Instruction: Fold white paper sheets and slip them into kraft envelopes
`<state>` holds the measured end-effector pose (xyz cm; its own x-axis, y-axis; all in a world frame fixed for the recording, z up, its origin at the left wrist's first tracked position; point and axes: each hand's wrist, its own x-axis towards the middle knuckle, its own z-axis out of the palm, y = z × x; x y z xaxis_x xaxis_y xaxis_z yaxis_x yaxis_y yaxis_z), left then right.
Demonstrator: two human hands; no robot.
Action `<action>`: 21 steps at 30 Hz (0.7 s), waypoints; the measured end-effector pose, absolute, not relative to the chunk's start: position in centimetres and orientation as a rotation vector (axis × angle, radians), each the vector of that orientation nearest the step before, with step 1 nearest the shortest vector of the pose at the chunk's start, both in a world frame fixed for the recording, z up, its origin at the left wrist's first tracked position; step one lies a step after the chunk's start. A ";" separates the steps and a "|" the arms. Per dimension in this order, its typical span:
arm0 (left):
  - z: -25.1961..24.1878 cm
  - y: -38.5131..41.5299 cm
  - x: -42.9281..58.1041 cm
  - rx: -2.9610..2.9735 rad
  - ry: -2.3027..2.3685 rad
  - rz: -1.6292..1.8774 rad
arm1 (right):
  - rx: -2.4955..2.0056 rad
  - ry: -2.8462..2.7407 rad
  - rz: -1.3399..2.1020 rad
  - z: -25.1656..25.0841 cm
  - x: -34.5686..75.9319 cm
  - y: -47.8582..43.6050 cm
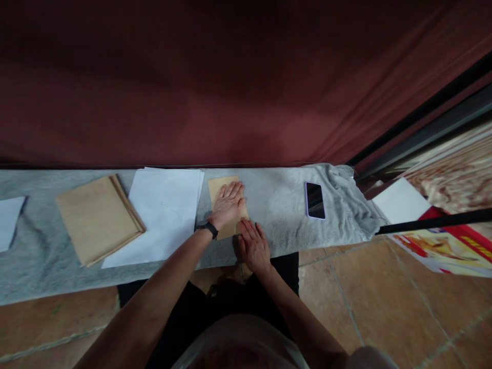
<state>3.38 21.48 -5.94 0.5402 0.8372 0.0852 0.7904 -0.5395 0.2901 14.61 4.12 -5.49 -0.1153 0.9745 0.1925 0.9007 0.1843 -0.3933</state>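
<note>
A narrow piece of brown paper, perhaps folded, lies on the grey cloth in front of me. Across its upper middle my left hand rests flat, fingers stretched out toward the far right. My right hand lies at the paper's lower right edge, its fingers extended and touching the edge. Part of the paper is hidden under both hands. Left of it are white sheets, and a stack of brown paper overlaps their left side.
A grey cloth covers the long narrow surface. On its right lies a phone; another white sheet is at the far left. A dark red curtain hangs behind. A colourful box stands by the black bar at right.
</note>
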 end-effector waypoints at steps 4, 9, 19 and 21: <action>-5.7 19.3 3.0 2.640 1.322 0.228 | -1.703 -1.986 0.231 -5.9 14.7 4.0; -5.5 16.5 2.4 2.723 1.246 0.232 | -1.704 -1.839 0.218 -6.2 14.6 4.0; -6.1 11.8 1.1 2.747 1.087 0.260 | -1.689 -1.724 0.284 -6.7 14.8 4.0; -6.2 11.0 0.9 2.763 1.069 0.260 | -1.679 -1.728 0.303 -6.7 14.8 4.0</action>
